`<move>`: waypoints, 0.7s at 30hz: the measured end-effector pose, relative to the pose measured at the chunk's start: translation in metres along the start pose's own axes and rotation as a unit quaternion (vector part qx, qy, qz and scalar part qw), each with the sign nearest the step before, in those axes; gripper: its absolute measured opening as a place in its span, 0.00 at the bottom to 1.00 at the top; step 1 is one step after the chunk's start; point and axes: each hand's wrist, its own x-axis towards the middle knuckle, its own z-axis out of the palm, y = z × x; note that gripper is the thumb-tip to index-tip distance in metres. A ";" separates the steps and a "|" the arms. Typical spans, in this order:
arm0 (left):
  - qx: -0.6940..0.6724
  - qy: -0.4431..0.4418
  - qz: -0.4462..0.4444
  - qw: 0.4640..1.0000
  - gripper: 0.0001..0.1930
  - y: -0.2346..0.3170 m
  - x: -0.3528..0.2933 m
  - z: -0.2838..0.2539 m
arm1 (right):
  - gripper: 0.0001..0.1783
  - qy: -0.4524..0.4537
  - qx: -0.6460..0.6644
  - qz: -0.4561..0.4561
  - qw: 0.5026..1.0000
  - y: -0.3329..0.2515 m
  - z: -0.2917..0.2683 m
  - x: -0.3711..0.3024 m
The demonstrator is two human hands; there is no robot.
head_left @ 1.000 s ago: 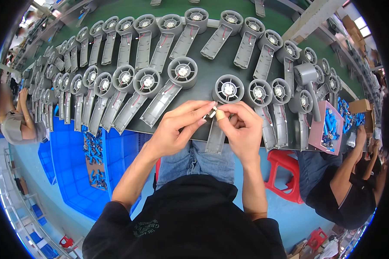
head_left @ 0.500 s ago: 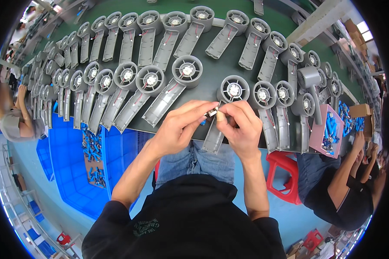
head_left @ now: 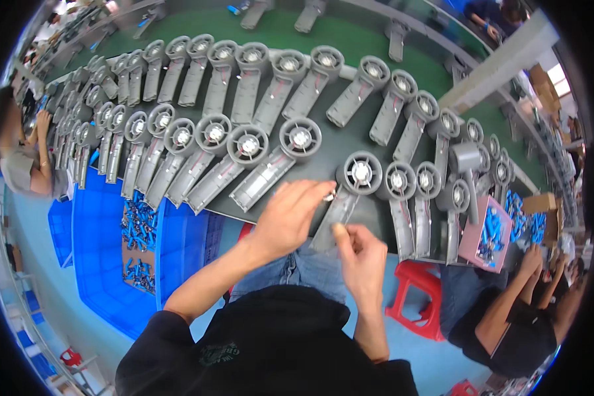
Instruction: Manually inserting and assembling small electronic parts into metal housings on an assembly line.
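In front of me on the dark bench lies a grey handheld-fan housing (head_left: 361,173), its round grille away from me and its open trough handle toward me. My left hand (head_left: 287,214) is closed in a pinch beside the handle's upper part. Between its fingertips is a small whitish, metallic piece (head_left: 330,195), too small and blurred to name. My right hand (head_left: 362,254) has curled fingers, with the thumb tip at the right edge of the handle, near its lower end. Whatever its fingers hold, if anything, is hidden.
More grey fan housings (head_left: 247,144) stand in two rows along the bench. At the right, a pink bin (head_left: 468,241) holds blue cylindrical parts beside a cardboard box (head_left: 541,203). Blue crates (head_left: 102,264) and a red stool (head_left: 402,310) stand below. People sit on both sides.
My hands have parted: the right moved down to the handle's lower end, while the left keeps a small piece at its fingertips. The bench has shifted downward in view.
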 end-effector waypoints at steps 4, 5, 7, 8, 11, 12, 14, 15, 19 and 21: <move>-0.065 0.047 -0.006 0.997 0.16 0.026 0.030 -0.003 | 0.09 -0.001 0.207 0.072 0.976 -0.040 -0.026 -0.011; -0.087 0.053 -0.017 0.995 0.15 0.034 0.047 -0.013 | 0.09 -0.003 0.193 0.061 0.979 -0.055 -0.040 -0.008; -0.081 0.140 0.074 0.984 0.12 0.028 0.101 -0.026 | 0.12 0.031 0.046 -0.068 0.996 -0.081 -0.060 0.025; -0.055 0.116 0.057 0.990 0.12 0.022 0.134 -0.034 | 0.14 0.036 -0.028 -0.108 0.993 -0.095 -0.069 0.054; 0.018 0.110 -0.011 0.994 0.15 -0.021 0.232 -0.050 | 0.20 0.004 -0.198 -0.216 0.956 -0.141 -0.075 0.170; 0.040 0.095 -0.052 0.993 0.15 -0.042 0.264 -0.046 | 0.22 0.002 -0.210 -0.259 0.943 -0.141 -0.071 0.217; 0.062 0.069 -0.107 0.990 0.14 -0.094 0.314 -0.034 | 0.23 -0.028 -0.219 -0.230 0.948 -0.140 -0.054 0.302; 0.064 0.058 -0.124 0.988 0.14 -0.118 0.331 -0.026 | 0.23 -0.048 -0.229 -0.212 0.949 -0.134 -0.045 0.341; 0.124 0.026 -0.191 0.973 0.17 -0.185 0.358 -0.011 | 0.21 -0.058 -0.196 -0.145 0.968 -0.120 0.006 0.414; 0.199 0.018 -0.162 0.966 0.19 -0.194 0.367 -0.020 | 0.22 -0.069 -0.199 -0.138 0.968 -0.113 0.014 0.429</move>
